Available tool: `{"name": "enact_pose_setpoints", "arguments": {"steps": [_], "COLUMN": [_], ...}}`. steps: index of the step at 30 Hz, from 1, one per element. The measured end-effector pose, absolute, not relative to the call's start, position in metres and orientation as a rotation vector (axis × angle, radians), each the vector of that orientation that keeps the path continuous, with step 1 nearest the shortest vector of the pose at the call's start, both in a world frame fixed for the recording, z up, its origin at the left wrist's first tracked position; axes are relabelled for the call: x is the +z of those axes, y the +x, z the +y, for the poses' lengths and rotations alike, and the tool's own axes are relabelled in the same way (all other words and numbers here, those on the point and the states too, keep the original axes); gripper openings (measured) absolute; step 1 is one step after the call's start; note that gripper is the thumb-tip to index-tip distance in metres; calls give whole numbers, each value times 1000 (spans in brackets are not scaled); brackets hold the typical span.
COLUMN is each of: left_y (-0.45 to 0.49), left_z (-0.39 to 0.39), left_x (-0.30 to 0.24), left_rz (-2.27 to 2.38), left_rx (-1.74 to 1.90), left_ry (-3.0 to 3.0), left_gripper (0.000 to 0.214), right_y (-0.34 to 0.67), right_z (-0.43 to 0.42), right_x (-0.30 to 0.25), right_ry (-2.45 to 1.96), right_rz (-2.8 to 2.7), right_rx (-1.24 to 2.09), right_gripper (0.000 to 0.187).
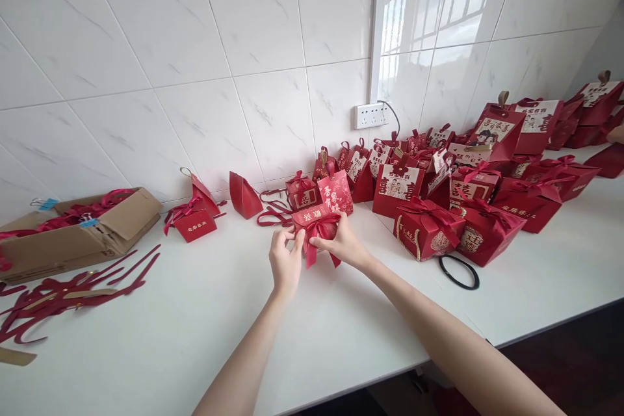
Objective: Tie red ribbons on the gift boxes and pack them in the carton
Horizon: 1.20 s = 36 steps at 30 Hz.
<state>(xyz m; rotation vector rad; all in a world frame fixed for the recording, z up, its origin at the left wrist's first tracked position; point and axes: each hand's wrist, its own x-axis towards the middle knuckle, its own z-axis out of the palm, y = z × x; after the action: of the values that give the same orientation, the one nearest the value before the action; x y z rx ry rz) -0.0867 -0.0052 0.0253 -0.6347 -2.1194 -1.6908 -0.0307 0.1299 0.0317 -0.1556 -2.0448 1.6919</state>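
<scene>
Both hands are on a small red gift box (307,216) with gold characters and a red ribbon bow (322,229) on its front. My left hand (286,257) grips the box's left side, thumb near the bow. From the right, my right hand (344,242) has its thumb against the bow and its fingers behind the box, partly hidden. The ribbon's tails hang below the box. Just behind stand a red box with a white-printed front (336,192) and a smaller bow-tied box (301,192).
Many red gift boxes (397,190) crowd the right side. A black ring (459,272) lies before them. At left, a cardboard box (114,234) holds red ribbon, with loose ribbon strips (73,296) in front. A power strip (370,116) is on the tiled wall.
</scene>
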Motion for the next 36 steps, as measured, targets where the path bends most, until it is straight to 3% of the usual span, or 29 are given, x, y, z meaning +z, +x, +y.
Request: {"name": "enact_pose_setpoints", "arguments": {"steps": [10,18,24,29,36], "left_y": [-92,-101,-103,-101,-102], "left_z": [-8,-10,-10,-9,-10], "left_x": [30,26,25,26,25], "left_rz": [-2151,-2080,-2027,-2054,-2098], "left_rx": [-1848,-1966,-1990,-2014,-2047], "left_ry": [-513,-555,-576,-568,-585], "left_gripper": [27,31,30,30,32], "right_y": [-27,-29,-27,-34,-37], "right_z": [145,146,147,150,154], "right_x": [38,32,38,34,31], "right_ry": [73,77,-108,-256,-281], "right_rz": [-2136,-2173,-1962,-1740,-1693], "right_rx": [1961,1888,2177,2309,2344], "right_gripper": [57,67,38,42,31]}}
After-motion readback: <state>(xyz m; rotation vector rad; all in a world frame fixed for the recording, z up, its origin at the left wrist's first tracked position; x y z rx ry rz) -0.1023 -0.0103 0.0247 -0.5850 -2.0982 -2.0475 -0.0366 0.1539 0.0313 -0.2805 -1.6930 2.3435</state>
